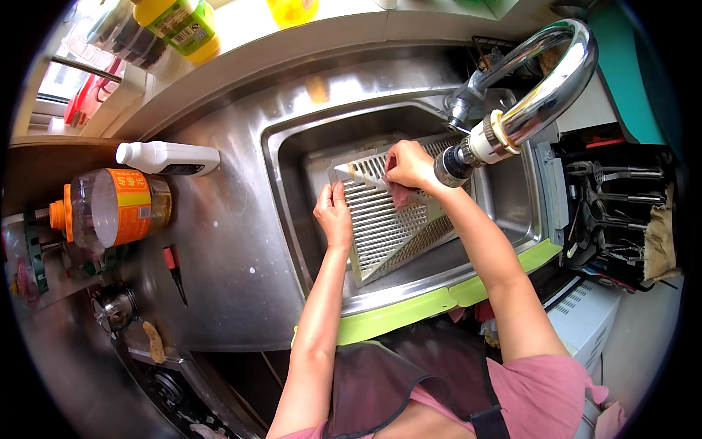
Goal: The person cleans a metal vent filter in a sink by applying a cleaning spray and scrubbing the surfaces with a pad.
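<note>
A slotted metal range-hood filter panel (384, 225) lies tilted in the stainless steel sink (299, 164). At its left edge, my left hand (333, 217) grips the rim between thumb and fingers. My right hand (408, 164) holds a crumpled reddish-pink cloth (402, 196) against the upper part of the panel. Just right of that hand hangs the spout end of the chrome faucet (548, 104). The panel's far right corner is partly hidden behind my right hand and the faucet.
Left of the sink stand a white plastic bottle (170, 158) and a cooking-oil jug (126, 208), with a red-handled tool (174, 274) nearby. A green splash guard (395, 315) lines the sink's front edge. Kitchen utensils (609, 197) lie at the right. A yellow bottle (181, 27) stands on the sill.
</note>
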`<state>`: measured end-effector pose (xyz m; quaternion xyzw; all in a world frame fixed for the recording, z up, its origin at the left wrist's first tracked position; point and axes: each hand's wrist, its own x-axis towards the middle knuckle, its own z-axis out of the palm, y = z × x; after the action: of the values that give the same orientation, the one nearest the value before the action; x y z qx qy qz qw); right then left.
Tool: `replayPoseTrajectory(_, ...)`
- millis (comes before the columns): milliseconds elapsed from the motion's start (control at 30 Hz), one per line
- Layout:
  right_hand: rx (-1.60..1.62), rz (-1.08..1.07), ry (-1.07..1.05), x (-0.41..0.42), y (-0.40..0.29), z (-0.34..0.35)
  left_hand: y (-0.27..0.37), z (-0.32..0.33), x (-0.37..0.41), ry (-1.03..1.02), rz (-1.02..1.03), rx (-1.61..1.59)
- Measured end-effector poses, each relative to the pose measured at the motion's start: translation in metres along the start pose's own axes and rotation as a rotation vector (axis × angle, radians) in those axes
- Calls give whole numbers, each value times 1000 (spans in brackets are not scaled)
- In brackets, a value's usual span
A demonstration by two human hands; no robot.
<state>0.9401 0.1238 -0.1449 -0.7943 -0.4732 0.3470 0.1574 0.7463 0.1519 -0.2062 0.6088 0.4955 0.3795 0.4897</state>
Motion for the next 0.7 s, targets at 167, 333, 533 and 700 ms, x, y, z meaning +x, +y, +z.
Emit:
replayPoseTrajectory(167,140,-18,215,12,-2,13,-5,0,-4,-11,-29,26)
replayPoseTrajectory(333,64,-6,119,1,-6,3,0,3,-2,4,-5,-8)
replayPoseTrajectory(533,152,-11,190,-6,-4,15,-4,0,-6,7,-19,25)
replayPoseTrajectory(700,163,-45,358,6,-8,15,-4,3,-4,-3,-11,15)
